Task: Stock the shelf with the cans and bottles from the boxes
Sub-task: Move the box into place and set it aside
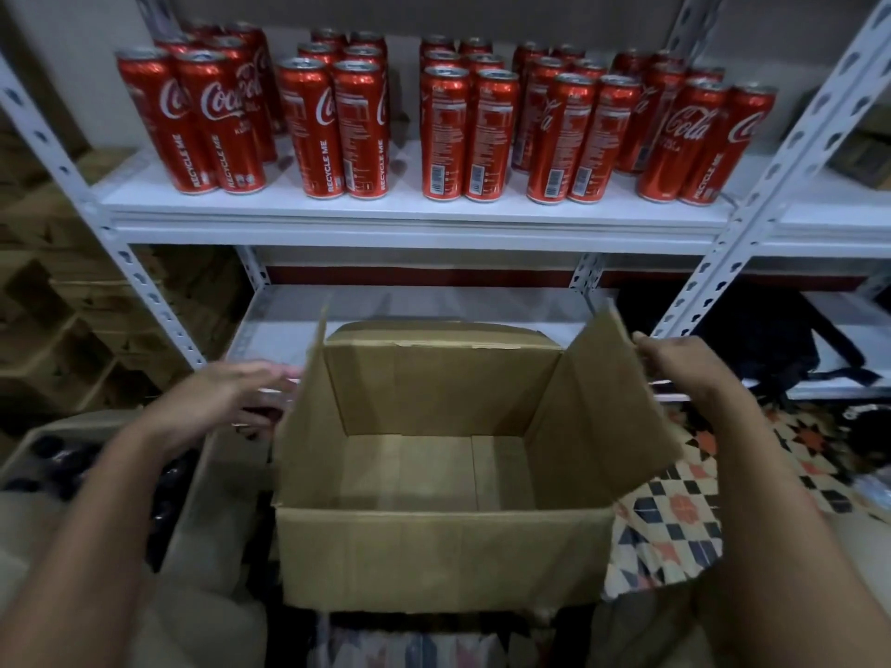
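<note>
Step in hand: the cardboard box (434, 455) in front of the shelf (410, 212) looks empty inside, all flaps up; by my reading it is finished with and needs clearing away so the next box can be worked.
Left hand (231, 397): fingers straight and apart, blurred, just beside the left flap, holding nothing; whether it touches the flap I cannot tell.
Right hand (675, 364): on the top edge of the right flap, fingers seemingly curled over it, though the grip itself is hidden behind the cardboard.
Doing it well: take both side flaps or the walls evenly, lift straight up and set the box aside, keeping it away from the front row of cans.
Cans (434, 127): tall red cans standing upright in paired columns across the upper shelf, front row close to the edge.
Second box (96, 455): low on the left, under the left forearm, holding dark round tops, likely bottle caps; too dim to be sure.
Writing: "Coca-Cola" script and "RECYCLE ME" run down several cans; barcodes and fine print face out on the middle ones, unreadable.
Floor: patterned tiles (684, 513) to the right.
</note>
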